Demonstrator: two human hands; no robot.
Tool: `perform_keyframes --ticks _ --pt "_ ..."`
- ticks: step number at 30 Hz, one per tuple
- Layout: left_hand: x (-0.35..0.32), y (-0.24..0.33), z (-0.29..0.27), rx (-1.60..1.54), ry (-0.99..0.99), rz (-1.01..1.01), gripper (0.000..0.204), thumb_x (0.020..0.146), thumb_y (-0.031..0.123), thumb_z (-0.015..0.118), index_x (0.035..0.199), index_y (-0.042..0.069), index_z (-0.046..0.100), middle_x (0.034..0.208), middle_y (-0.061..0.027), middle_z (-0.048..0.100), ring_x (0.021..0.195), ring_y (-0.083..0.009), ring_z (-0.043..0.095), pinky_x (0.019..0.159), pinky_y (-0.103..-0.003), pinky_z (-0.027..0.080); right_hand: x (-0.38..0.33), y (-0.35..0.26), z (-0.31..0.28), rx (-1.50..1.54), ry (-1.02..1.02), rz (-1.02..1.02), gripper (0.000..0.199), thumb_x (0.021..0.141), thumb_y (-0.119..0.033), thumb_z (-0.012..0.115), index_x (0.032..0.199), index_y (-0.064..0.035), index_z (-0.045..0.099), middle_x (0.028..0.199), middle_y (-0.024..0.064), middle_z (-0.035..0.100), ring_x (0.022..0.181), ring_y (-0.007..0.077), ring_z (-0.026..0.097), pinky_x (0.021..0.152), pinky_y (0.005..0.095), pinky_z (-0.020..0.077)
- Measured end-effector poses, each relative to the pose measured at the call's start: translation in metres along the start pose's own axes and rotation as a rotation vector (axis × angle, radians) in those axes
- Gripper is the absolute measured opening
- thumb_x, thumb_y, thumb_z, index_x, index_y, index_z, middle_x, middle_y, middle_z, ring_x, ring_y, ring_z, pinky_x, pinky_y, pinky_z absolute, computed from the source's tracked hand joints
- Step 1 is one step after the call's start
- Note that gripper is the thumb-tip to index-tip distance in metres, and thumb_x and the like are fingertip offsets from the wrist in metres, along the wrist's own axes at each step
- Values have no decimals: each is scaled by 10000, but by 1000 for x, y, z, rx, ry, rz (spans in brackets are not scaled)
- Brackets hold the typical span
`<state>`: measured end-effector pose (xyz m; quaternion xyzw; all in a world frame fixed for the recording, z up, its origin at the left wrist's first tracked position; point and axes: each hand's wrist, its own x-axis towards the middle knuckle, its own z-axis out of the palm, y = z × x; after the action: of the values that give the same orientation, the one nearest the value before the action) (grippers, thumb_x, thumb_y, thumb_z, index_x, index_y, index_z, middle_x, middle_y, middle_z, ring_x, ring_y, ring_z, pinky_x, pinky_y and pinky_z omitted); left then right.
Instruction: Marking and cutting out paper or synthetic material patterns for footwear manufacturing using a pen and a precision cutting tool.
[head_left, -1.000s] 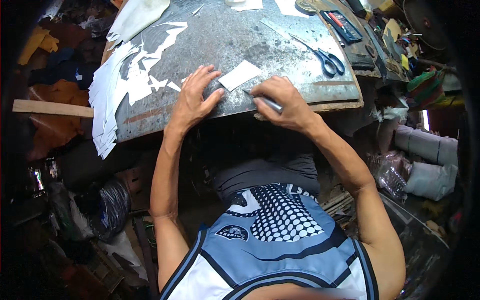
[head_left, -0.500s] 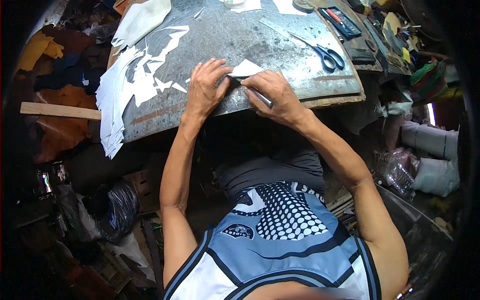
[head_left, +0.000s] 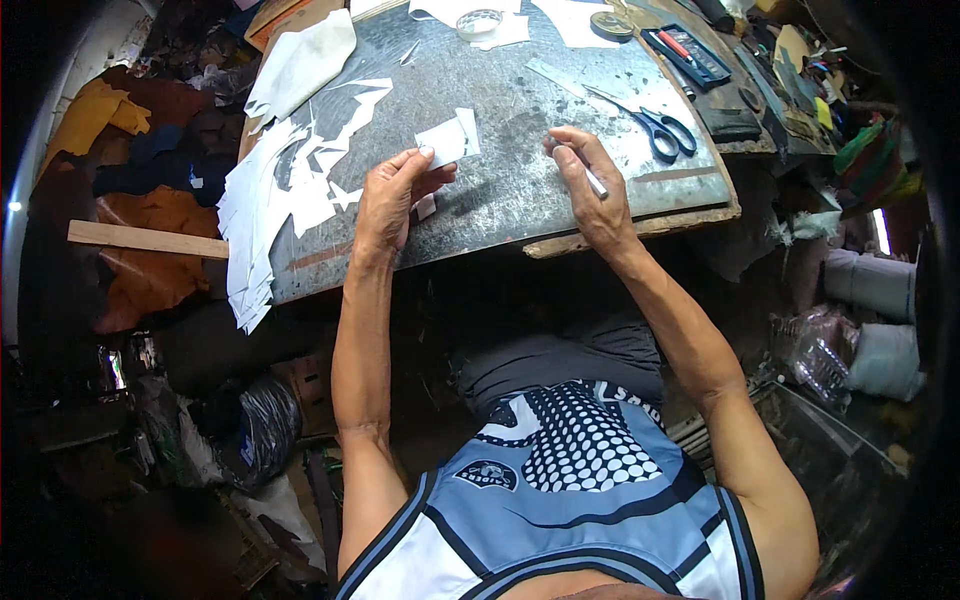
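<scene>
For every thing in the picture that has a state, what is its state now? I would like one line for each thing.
left hand: holds the small white piece at its edge
small white piece: lifted at one side, in the fingers
right hand: closed on a thin silver tool
thin silver tool: held, tip off the piece
scissors: lying on the metal sheet, blades shut
metal sheet: flat, scratched

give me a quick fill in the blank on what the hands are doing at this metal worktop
1. The left hand holds a small piece of ____ sheet material.
2. The right hand grips a thin ____-coloured tool.
3. The scissors beyond the right hand have ____ handles.
4. The stack of white offcuts lies to the ____ of the left hand.

Missing words: white; silver; blue; left
</scene>
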<state>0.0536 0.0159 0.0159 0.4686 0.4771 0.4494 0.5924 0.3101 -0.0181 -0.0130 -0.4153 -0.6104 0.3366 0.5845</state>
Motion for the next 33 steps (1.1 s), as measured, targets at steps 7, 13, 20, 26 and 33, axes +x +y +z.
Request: perform_keyframes --ticks 7,13,20,26,33 --pt "-14 12 21 51 -7 82 306 973 202 619 1119 -58 685 967 -121 731 894 -178 716 866 -288 543 20 -12 19 -3 -82 55 296 983 -281 600 1072 -9 674 915 99 691 793 179 658 675 309 545" --pt "-38 20 51 437 107 281 303 970 202 629 1129 -45 708 919 -70 730 810 -104 652 756 -236 493 36 -18 32 -170 -48 -33 342 900 -321 678 1024 -3 662 862 107 665 730 180 635 600 301 529" --pt "-39 18 31 454 187 279 290 963 183 640 1109 -57 711 876 -72 734 782 -101 652 736 -240 500 41 -19 23 -78 -14 65 221 936 -193 625 1074 -30 681 887 76 673 808 130 627 709 293 515" --pt "-38 17 27 201 88 220 329 975 231 624 1100 -67 682 913 -159 731 857 -199 721 838 -333 570 42 -27 28 30 -179 186 309 960 -334 637 1005 -31 680 842 73 654 766 131 620 674 300 514" --pt "-34 16 15 85 70 150 292 976 213 620 1071 -55 687 925 -146 731 811 -183 715 808 -309 570 40 -6 25 343 -195 261 250 979 -302 619 934 -63 676 805 13 645 769 107 593 730 276 471"
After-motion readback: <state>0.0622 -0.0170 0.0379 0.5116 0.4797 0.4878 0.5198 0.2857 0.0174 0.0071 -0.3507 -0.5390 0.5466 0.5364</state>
